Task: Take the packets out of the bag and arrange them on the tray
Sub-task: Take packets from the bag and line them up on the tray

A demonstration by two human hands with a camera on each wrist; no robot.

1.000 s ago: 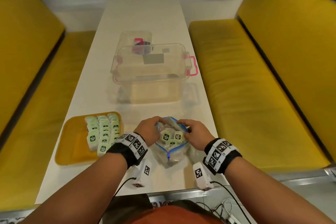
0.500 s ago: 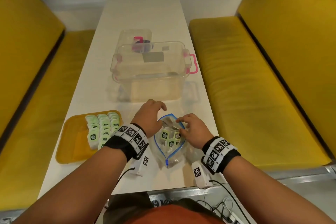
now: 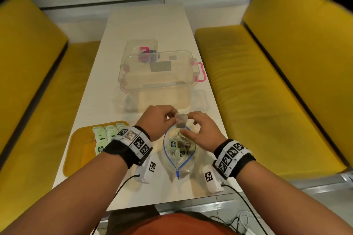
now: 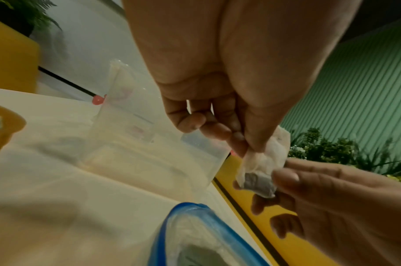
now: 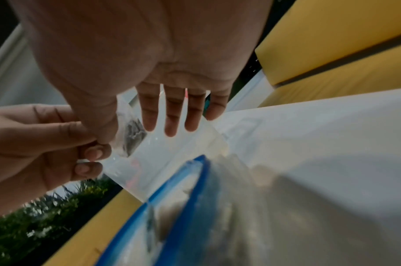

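A small translucent packet with a dark filling [image 3: 180, 121] is held in the air just above the mouth of a clear plastic zip bag with a blue seal [image 3: 178, 158], pinched between both hands. The left hand [image 3: 159, 120] grips its upper edge between thumb and fingertips, while the right hand [image 3: 200, 131] has its thumb against the packet's side; the other right fingers are stretched out straight behind it, and whether the forefinger closes the pinch cannot be told for certain.

To the left, on the white table [image 3: 149, 25], a yellow-orange plastic tray [image 3: 76, 158] carries several rows of pale green packets with dark labels [image 3: 104, 137], crowded at its far right end, with much of its floor bare. More green packets [image 3: 178, 147] lie inside the bag, so the work looks roughly midway: a good batch is laid out, one packet is in transit, and a handful remain to be drawn and placed.

Beyond the hands stands a clear lidded storage box with pink latches [image 3: 158, 80]; yellow cushioned benches [image 3: 267, 91] flank the table.
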